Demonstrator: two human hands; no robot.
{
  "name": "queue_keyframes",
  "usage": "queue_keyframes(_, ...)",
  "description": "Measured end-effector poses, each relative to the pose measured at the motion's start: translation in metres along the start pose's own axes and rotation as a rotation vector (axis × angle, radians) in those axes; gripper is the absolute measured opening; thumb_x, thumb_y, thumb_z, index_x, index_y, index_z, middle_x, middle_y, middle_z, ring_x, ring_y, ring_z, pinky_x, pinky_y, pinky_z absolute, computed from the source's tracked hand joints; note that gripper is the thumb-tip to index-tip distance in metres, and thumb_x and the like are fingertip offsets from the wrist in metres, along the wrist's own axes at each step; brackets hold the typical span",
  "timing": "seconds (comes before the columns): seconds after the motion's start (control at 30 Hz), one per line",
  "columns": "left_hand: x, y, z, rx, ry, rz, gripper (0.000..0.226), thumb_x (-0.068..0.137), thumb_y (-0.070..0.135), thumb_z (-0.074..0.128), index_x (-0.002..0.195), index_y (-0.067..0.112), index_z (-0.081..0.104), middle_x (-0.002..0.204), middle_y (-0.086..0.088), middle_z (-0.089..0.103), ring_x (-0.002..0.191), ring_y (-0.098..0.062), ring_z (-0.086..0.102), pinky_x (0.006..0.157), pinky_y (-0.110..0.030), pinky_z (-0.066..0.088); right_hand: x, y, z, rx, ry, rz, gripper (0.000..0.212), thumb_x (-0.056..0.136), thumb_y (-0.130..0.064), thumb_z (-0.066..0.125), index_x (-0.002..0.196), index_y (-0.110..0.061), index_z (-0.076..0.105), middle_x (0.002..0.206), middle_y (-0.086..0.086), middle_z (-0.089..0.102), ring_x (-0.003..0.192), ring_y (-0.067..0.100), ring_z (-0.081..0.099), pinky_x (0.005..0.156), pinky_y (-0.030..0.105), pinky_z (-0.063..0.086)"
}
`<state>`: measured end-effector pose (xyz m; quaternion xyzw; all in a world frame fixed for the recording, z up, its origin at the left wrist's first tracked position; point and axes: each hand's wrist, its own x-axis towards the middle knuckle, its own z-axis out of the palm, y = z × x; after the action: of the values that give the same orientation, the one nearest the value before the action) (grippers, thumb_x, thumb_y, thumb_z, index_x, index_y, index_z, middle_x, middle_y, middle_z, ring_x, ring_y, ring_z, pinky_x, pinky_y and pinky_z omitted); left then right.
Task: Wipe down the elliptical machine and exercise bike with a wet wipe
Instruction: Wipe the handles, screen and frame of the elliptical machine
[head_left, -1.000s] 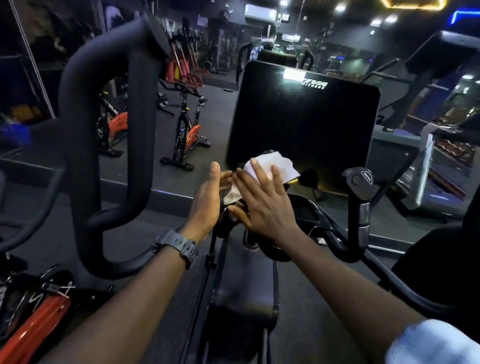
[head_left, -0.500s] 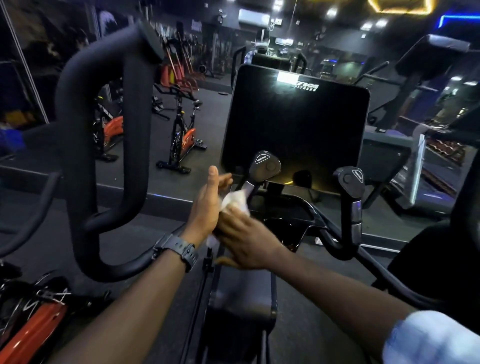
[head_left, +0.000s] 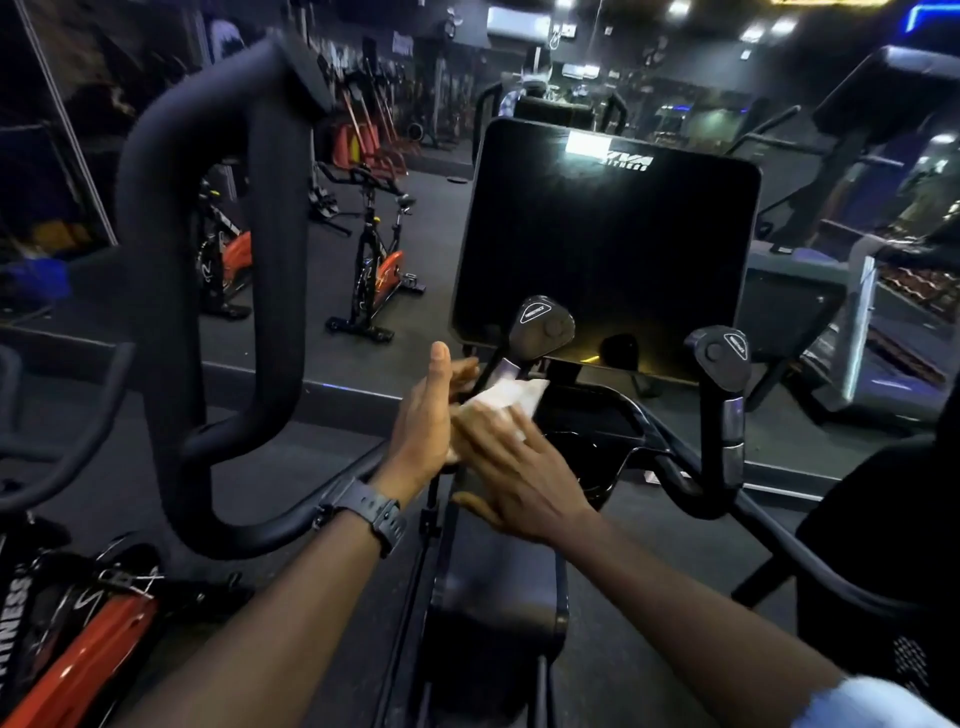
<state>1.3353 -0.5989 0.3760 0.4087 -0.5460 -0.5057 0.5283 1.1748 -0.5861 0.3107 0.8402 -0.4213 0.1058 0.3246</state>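
Note:
I stand at a black elliptical machine with a dark console (head_left: 608, 249). A white wet wipe (head_left: 511, 396) lies against the stem below the left inner handle grip (head_left: 540, 325). My right hand (head_left: 514, 478) presses on the wipe with straight fingers. My left hand (head_left: 423, 431), a black watch on its wrist, stands upright with its palm turned toward the wipe and its fingers straight, touching the wipe's left side. The right inner handle grip (head_left: 719, 364) stands free. An orange-and-black exercise bike (head_left: 376, 270) stands on the floor behind.
A thick black moving handle loop (head_left: 218, 260) rises close on my left. Another orange bike frame (head_left: 78, 649) sits at the bottom left. A treadmill (head_left: 852, 291) stands to the right. Mirrors and more gym gear fill the back.
My right hand slid the wipe down from the top of the left inner grip to the stem below it. Its fingers curled midway and are straight again now. The left hand stayed alongside.

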Motion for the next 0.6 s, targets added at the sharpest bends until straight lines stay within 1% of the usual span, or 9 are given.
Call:
queue_keyframes(0.07,0.0,-0.001,0.001,0.004,-0.031,0.018,0.094,0.084,0.085,0.019,0.13,0.018,0.067,0.124,0.003,0.072,0.116,-0.006,0.066,0.111,-0.04,0.047,-0.003,-0.008,0.002,0.166,0.082,0.251,0.086,0.098,-0.06,0.038,0.154,-0.001,0.012,0.162,0.019,0.0,0.151,0.034,0.006,0.122,0.049,0.013)
queue_keyframes(0.17,0.0,-0.005,0.003,0.013,-0.003,0.013,0.099,0.08,0.093,0.019,0.126,0.022,0.07,0.121,0.004,0.074,0.117,-0.009,0.067,0.11,-0.042,0.047,0.013,-0.041,-0.004,0.724,0.188,0.434,0.087,0.1,-0.053,0.035,0.152,0.002,-0.01,0.159,0.019,-0.024,0.15,0.034,-0.012,0.124,0.039,0.004)
queue_keyframes(0.2,0.0,-0.006,0.004,0.016,0.001,-0.001,0.098,0.079,0.095,0.018,0.123,0.025,0.071,0.118,0.005,0.075,0.115,-0.01,0.068,0.108,-0.042,0.048,0.024,-0.05,-0.008,0.951,0.262,0.553,0.084,0.101,-0.052,0.033,0.153,-0.002,-0.01,0.161,0.017,-0.021,0.151,0.031,-0.009,0.124,0.038,0.006)
queue_keyframes(0.27,0.0,-0.005,0.003,0.04,-0.006,-0.003,0.087,0.087,0.089,0.013,0.114,0.032,0.074,0.109,0.009,0.077,0.109,-0.004,0.069,0.099,-0.032,0.049,0.045,-0.056,-0.015,1.346,0.442,0.914,0.083,0.096,-0.066,0.029,0.157,-0.014,0.006,0.163,0.015,0.01,0.15,0.027,0.017,0.122,0.043,0.02)
queue_keyframes(0.33,-0.001,-0.004,0.001,0.065,-0.028,0.005,0.081,0.093,0.079,0.01,0.117,0.033,0.073,0.109,0.012,0.077,0.109,0.001,0.068,0.098,-0.028,0.047,0.059,-0.055,-0.016,1.522,0.523,1.147,0.081,0.091,-0.076,0.024,0.154,-0.025,0.022,0.157,0.001,0.033,0.144,0.013,0.031,0.119,0.045,0.026)
queue_keyframes(0.43,0.0,-0.011,-0.002,0.045,-0.05,-0.003,0.087,0.091,0.08,0.013,0.131,0.025,0.067,0.122,0.007,0.074,0.121,-0.008,0.065,0.11,-0.039,0.045,0.059,-0.071,0.01,1.719,0.525,1.147,0.063,0.097,-0.064,0.031,0.15,-0.031,0.028,0.152,-0.007,0.041,0.141,0.007,0.036,0.118,0.043,0.028)
queue_keyframes(0.47,-0.001,-0.015,-0.004,0.024,-0.058,-0.011,0.09,0.089,0.082,0.015,0.135,0.022,0.065,0.125,0.005,0.073,0.123,-0.01,0.064,0.111,-0.039,0.045,0.055,-0.082,0.022,1.705,0.442,1.154,0.064,0.096,-0.065,0.034,0.148,-0.028,0.033,0.146,-0.008,0.047,0.136,0.008,0.043,0.115,0.045,0.033)
queue_keyframes(0.57,-0.002,-0.034,-0.007,0.022,-0.062,-0.033,0.089,0.091,0.077,0.013,0.135,0.019,0.064,0.129,0.002,0.071,0.126,-0.013,0.062,0.113,-0.038,0.043,0.037,-0.095,0.054,1.461,0.201,1.017,0.055,0.091,-0.07,0.04,0.106,-0.022,0.061,0.101,-0.007,0.065,0.098,0.007,0.061,0.087,0.043,0.049)
queue_keyframes(0.6,-0.005,-0.039,-0.006,0.041,-0.078,-0.045,0.089,0.093,0.077,0.012,0.134,0.018,0.065,0.128,0.0,0.071,0.127,-0.016,0.062,0.114,-0.042,0.041,0.032,-0.086,0.063,1.364,0.177,0.944,0.049,0.092,-0.067,0.045,0.106,-0.023,0.061,0.104,-0.005,0.065,0.102,0.008,0.06,0.089,0.042,0.049)
